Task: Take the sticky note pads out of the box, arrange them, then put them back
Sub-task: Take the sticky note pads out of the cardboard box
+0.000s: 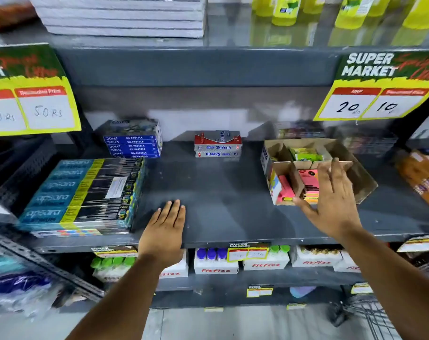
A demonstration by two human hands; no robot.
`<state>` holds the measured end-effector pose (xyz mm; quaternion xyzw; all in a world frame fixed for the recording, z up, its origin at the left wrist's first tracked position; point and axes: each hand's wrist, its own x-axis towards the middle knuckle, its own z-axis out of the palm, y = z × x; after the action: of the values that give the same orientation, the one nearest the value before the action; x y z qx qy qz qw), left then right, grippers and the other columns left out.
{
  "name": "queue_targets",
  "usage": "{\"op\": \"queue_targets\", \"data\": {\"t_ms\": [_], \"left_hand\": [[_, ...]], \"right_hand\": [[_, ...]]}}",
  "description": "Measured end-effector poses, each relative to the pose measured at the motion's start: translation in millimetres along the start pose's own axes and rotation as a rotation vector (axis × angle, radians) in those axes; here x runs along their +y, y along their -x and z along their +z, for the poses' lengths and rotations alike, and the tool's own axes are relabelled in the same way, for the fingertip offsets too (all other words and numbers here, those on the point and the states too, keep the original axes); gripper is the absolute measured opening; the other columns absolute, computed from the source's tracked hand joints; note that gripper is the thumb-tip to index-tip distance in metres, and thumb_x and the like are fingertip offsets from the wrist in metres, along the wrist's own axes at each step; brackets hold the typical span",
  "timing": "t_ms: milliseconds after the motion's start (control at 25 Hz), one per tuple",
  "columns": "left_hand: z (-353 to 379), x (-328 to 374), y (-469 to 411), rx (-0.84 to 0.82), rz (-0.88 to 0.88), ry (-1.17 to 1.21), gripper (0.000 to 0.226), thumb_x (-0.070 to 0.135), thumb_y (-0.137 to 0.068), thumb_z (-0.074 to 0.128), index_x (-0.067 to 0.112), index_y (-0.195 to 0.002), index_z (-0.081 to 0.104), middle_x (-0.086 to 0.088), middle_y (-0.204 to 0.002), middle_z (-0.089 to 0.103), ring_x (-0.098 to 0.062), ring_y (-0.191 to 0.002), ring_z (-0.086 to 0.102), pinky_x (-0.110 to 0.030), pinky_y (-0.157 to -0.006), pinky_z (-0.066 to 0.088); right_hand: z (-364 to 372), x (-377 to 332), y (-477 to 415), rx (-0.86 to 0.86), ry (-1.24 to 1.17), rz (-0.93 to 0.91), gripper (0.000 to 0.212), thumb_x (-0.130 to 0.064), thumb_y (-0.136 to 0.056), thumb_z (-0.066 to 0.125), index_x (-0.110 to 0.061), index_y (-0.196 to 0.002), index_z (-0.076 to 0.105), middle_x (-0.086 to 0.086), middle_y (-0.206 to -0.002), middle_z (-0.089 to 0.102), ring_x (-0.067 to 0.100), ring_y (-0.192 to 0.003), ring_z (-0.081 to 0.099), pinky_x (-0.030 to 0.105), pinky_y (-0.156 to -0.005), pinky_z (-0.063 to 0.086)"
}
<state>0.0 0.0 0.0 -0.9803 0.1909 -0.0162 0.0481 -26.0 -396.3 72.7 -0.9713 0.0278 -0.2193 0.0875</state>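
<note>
A brown cardboard box [277, 165] with dividers stands on the right part of the grey shelf [221, 192]. Pink and orange sticky note pads [309, 185] fill its near compartments, and green pads [304, 154] lie in a far one. My right hand [331, 200] hovers over the box's near right side, fingers spread, holding nothing. It partly hides the pads beneath it. My left hand [165, 227] rests flat on the shelf's front edge, well left of the box, and is empty too.
A stack of pencil boxes [86, 192] sits at the shelf's left, oil pastel boxes [132, 141] behind it, and red-and-silver pen boxes [217, 143] at the back middle. Orange packs [422, 177] lie right of the box. Price signs hang above. Glue boxes fill the lower shelf.
</note>
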Motion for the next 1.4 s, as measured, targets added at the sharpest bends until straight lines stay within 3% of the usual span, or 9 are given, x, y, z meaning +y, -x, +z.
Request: {"op": "queue_targets", "data": {"t_ms": [200,520,720,840,1000,1080,1200,1280,1400], "left_hand": [[6,-2,-1,0.031,0.005,0.024,0.103,0.043,-0.071,0.060,0.007,-0.148,0.002,-0.013,-0.159,0.002,-0.027,-0.146,0.002,-0.038,-0.116,0.006],[5,-2,-2,-0.001,-0.015,0.042,0.105,0.045,-0.070,0.060,0.007,-0.148,0.001,-0.012,-0.159,-0.003,-0.026,-0.146,0.000,-0.037,-0.117,0.006],[1,-1,-2,0.003,-0.022,0.033,0.107,0.046,-0.067,0.065,0.007,-0.149,0.007,-0.011,-0.159,0.003,-0.025,-0.146,0.005,-0.037,-0.118,0.009],[1,-2,-2,-0.009,-0.034,0.018,0.110,0.049,-0.066,0.065,0.009,-0.149,0.004,-0.010,-0.160,0.002,-0.024,-0.146,0.004,-0.037,-0.117,0.008],[1,-2,-1,-0.018,-0.043,-0.005,0.109,0.050,-0.066,0.063,0.010,-0.149,0.005,-0.009,-0.160,0.003,-0.023,-0.146,0.003,-0.036,-0.118,0.008],[1,-2,-1,-0.021,-0.048,-0.012,0.109,0.052,-0.065,0.063,0.010,-0.149,0.006,-0.008,-0.160,0.004,-0.023,-0.146,0.004,-0.036,-0.118,0.008],[-1,-1,-1,-0.025,-0.047,-0.019,0.110,0.053,-0.064,0.066,0.009,-0.149,0.010,-0.009,-0.159,0.008,-0.023,-0.145,0.007,-0.036,-0.117,0.009],[-3,0,-1,-0.020,-0.040,-0.012,0.109,0.050,-0.062,0.069,0.007,-0.148,0.016,-0.011,-0.158,0.013,-0.025,-0.145,0.011,-0.036,-0.117,0.011],[-5,1,-1,-0.013,-0.047,-0.006,0.104,0.046,-0.065,0.067,0.007,-0.148,0.017,-0.011,-0.158,0.013,-0.025,-0.145,0.011,-0.037,-0.116,0.011]], "right_hand": [[7,-2,2,-0.069,-0.058,0.092,0.074,-0.033,-0.081,0.073,0.000,-0.139,0.040,0.028,-0.149,0.031,0.042,-0.139,0.022,0.056,-0.109,0.026],[3,10,-17,-0.132,-0.104,0.160,0.063,-0.026,-0.081,0.071,0.000,-0.133,0.047,0.023,-0.136,0.047,0.038,-0.127,0.039,0.051,-0.098,0.041],[5,17,-36,-0.261,-0.159,0.185,0.055,-0.021,-0.080,0.063,-0.007,-0.132,0.051,0.018,-0.132,0.055,0.034,-0.126,0.041,0.042,-0.104,0.036],[7,21,-41,-0.243,-0.126,0.194,0.048,-0.017,-0.080,0.061,-0.007,-0.127,0.055,0.019,-0.126,0.059,0.038,-0.122,0.042,0.041,-0.101,0.037],[8,23,-51,-0.343,-0.055,0.289,0.046,-0.036,-0.084,0.059,-0.010,-0.122,0.055,0.016,-0.117,0.062,0.036,-0.116,0.047,0.039,-0.089,0.042],[5,20,-57,-0.402,-0.066,0.369,0.047,-0.046,-0.080,0.063,-0.012,-0.112,0.059,0.012,-0.103,0.064,0.029,-0.098,0.053,0.031,-0.070,0.042],[5,16,-64,-0.428,-0.032,0.469,0.052,-0.053,-0.071,0.071,-0.012,-0.099,0.057,0.001,-0.077,0.055,0.015,-0.067,0.046,0.026,-0.051,0.032],[5,13,-69,-0.453,0.006,0.471,0.063,-0.058,-0.066,0.075,-0.014,-0.106,0.056,-0.002,-0.077,0.053,0.017,-0.072,0.049,0.027,-0.057,0.038],[5,14,-79,-0.566,0.075,0.359,0.083,-0.068,-0.055,0.077,-0.017,-0.117,0.058,0.001,-0.100,0.063,0.022,-0.098,0.056,0.033,-0.083,0.049]]}}
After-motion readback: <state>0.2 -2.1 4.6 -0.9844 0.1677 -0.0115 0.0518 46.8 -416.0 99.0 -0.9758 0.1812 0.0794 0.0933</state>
